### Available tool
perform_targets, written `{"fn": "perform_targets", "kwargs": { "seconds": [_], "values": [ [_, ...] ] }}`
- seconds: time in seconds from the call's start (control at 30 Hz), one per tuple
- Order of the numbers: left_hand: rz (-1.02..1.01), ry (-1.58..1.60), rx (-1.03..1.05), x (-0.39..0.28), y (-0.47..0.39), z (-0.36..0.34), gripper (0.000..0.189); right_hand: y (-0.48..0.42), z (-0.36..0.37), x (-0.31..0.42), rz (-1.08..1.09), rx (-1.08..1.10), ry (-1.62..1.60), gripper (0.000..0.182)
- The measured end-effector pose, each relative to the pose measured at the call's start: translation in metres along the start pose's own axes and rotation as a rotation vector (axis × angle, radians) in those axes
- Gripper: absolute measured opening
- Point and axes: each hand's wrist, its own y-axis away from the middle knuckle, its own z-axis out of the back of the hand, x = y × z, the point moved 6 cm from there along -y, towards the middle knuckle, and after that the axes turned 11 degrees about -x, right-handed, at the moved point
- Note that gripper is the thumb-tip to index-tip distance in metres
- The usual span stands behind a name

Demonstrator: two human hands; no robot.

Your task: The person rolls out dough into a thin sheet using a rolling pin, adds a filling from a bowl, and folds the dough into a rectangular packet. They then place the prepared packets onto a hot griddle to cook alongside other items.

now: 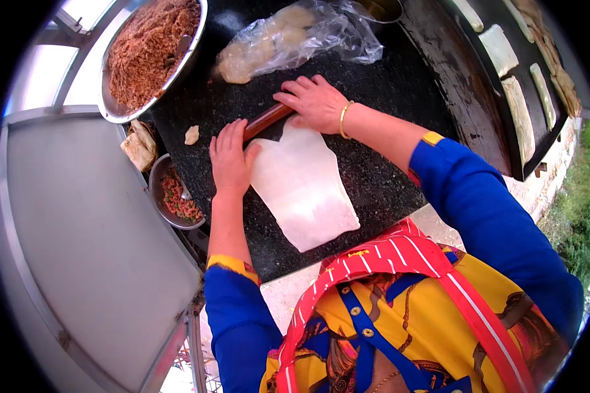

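A flat, thin sheet of white dough [302,184] lies on the black speckled stone worktop [383,167]. Across its far end is a dark reddish wooden rolling pin [269,120], set at a slant. My left hand [232,159] rests on the pin's left end, the thumb over the dough's edge. My right hand [314,104], with a gold bangle at the wrist, lies over the pin's other end, fingers spread and pointing away to the left. Both palms are pressed down, and neither hand's fingers clearly wrap around the pin. A small dough scrap [191,135] lies left of my left hand.
Beyond my hands, a clear plastic bag [324,37] covers dough pieces. A metal basin [202,29] of reddish-brown filling stands at the upper left; below it sits a smaller bowl [160,209] of pink-and-green filling. Dough pieces [520,118] lie on a dark griddle at the right.
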Motion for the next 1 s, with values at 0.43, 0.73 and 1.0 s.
{"fn": "perform_targets", "kwargs": {
  "seconds": [0.43,0.73,1.0],
  "values": [
    [0.155,-0.158,0.022,-0.083,0.154,0.029,0.058,0.180,0.018,0.066,-0.270,-0.083,0.090,0.052],
    [0.155,-0.267,0.134,-0.075,0.151,0.017,0.054,0.180,0.007,0.064,-0.323,-0.131,0.094,0.052],
    [0.145,-0.371,0.056,-0.049,0.080,0.008,0.055,0.104,0.004,0.037,-0.295,-0.217,0.197,0.054]
  ]
}}
